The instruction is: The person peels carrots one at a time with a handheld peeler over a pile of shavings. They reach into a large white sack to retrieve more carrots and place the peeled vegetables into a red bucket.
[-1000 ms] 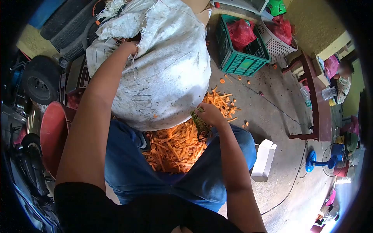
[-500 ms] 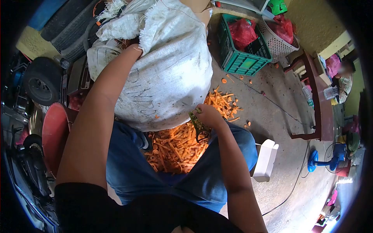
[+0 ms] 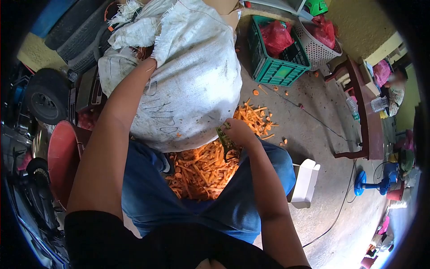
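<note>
A large white woven sack (image 3: 192, 85) stands before my knees, its frayed top folded over. My left hand (image 3: 151, 65) reaches under that fold; only the wrist shows and the fingers are hidden. My right hand (image 3: 239, 132) is closed around a green-and-black patterned tool (image 3: 227, 143) with a dark loop at its lower end, whose exact kind I cannot make out. It is held close to the sack's lower right side. Below it, between my legs, lies a heap of orange peeled-looking strips and pieces (image 3: 204, 170), probably carrot. More orange strips (image 3: 253, 117) lie on the floor to the right.
A green crate (image 3: 280, 74) and a white perforated basket (image 3: 317, 56) hold red plastic bags. At left are a red bucket (image 3: 62, 157) and a wheel (image 3: 46, 96). On the right are a white box (image 3: 305, 184), a blue fan (image 3: 360, 183), cables and another person (image 3: 396, 96).
My left wrist has drawn back slightly toward me at the sack's opening. My right hand and its tool stay nearly in place; the whole view has shifted a little.
</note>
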Demonstrator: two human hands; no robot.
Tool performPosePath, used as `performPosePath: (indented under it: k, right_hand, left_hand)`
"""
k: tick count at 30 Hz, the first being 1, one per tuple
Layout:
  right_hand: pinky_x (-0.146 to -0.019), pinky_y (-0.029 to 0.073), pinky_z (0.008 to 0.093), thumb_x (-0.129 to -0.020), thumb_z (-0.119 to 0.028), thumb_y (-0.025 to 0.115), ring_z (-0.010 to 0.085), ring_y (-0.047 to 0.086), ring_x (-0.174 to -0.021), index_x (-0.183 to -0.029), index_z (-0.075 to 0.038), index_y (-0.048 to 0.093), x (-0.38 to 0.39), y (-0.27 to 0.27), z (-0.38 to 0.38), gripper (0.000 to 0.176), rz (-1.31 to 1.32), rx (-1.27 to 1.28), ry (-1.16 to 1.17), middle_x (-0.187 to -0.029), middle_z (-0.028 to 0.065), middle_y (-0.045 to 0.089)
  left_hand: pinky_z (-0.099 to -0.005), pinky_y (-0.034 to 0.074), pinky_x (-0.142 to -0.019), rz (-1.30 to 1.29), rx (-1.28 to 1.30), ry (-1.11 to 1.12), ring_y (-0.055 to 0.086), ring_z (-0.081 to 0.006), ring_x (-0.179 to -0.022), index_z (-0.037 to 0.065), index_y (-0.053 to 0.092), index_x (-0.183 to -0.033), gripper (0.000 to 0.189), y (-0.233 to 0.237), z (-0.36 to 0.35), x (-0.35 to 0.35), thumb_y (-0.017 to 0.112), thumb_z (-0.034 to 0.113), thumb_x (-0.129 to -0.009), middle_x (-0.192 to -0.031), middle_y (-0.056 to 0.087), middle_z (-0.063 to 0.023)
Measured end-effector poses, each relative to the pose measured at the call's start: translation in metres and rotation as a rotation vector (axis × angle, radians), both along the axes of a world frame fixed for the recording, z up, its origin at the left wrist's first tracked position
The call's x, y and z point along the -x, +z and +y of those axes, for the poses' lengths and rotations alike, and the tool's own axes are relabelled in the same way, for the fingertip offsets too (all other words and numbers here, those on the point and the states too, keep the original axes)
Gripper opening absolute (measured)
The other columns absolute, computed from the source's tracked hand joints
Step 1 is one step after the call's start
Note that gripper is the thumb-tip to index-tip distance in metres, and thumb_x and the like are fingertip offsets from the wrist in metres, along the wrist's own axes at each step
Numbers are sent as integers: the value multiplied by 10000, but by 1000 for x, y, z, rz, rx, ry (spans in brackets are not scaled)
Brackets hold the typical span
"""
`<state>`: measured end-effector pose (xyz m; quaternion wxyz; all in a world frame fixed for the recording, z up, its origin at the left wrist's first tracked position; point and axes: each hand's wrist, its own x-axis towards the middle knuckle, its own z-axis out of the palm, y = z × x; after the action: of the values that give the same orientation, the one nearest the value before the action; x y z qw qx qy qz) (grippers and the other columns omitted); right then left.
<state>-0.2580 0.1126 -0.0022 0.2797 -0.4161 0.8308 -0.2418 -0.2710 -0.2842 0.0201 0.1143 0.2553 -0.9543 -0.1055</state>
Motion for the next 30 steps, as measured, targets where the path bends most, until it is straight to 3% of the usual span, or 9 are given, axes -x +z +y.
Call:
performPosePath:
  k: [8,10,12,17,19,23,24,26,30]
  right_hand:
    - [-664,402,386,-739,-263,495,348,520,-759,-855,10,521,3,-7,-2,298,8,39,-30,-784,206,549]
    - [-667,402,386,-738,-260,497,348,520,-761,-858,12,522,3,-9,-3,298,5,50,-26,-786,208,549]
    - [-679,402,382,-737,-256,497,350,518,-772,-872,14,525,4,-11,-5,303,-5,17,-34,-795,212,548]
    - [-704,400,386,-741,-287,498,352,517,-799,-892,17,528,6,-14,-5,341,0,72,-9,-828,216,547]
    - [-711,400,401,-742,-305,496,358,515,-811,-896,16,527,4,-10,-7,357,5,89,7,-835,223,545]
    - [-583,416,264,-777,-219,511,145,516,-643,-895,46,529,-4,15,-4,290,-432,212,-152,-779,96,552]
    - [-583,416,264,-777,-219,511,145,516,-643,-895,46,529,-10,23,-3,290,-432,206,-153,-779,96,552]
    - [-548,420,259,-773,-257,536,148,516,-638,-890,35,528,-21,31,-3,314,-706,633,-518,-800,67,549]
    - [-562,424,251,-773,-255,543,145,519,-647,-907,20,518,-27,20,0,307,-729,842,-800,-793,52,544]
  left_hand:
    - [-323,431,-698,672,-328,81,539,-270,-848,45,521,-942,335,35,-15,-8,436,333,-793,-894,562,-169]
    - [-314,432,-730,778,-639,93,526,-227,-874,31,478,-951,373,91,36,-30,382,371,-829,-911,543,-134]
    - [-353,419,-763,1178,-1239,-43,503,-209,-895,39,396,-1039,408,117,47,-46,357,391,-837,-978,493,-81]
    - [-393,411,-727,1035,-1560,-353,499,-209,-777,61,376,-1016,398,158,87,-130,297,412,-846,-890,487,-81]
    - [-411,408,-694,996,-2217,-200,486,-207,-729,47,396,-972,401,162,138,-158,307,415,-839,-834,488,-77]
    - [-434,413,-699,956,-2509,216,487,-234,-744,30,406,-953,370,118,195,-200,383,372,-815,-835,490,-93]
    - [-447,410,-730,1012,-2556,353,489,-246,-753,24,405,-956,331,103,207,-206,437,312,-796,-837,491,-109]
    - [-459,412,-758,1011,-2556,484,486,-271,-782,22,416,-953,287,56,220,-217,460,251,-786,-849,477,-139]
    - [-450,431,-721,910,-2531,626,493,-276,-746,30,408,-970,286,4,265,-236,417,271,-817,-824,469,-151]
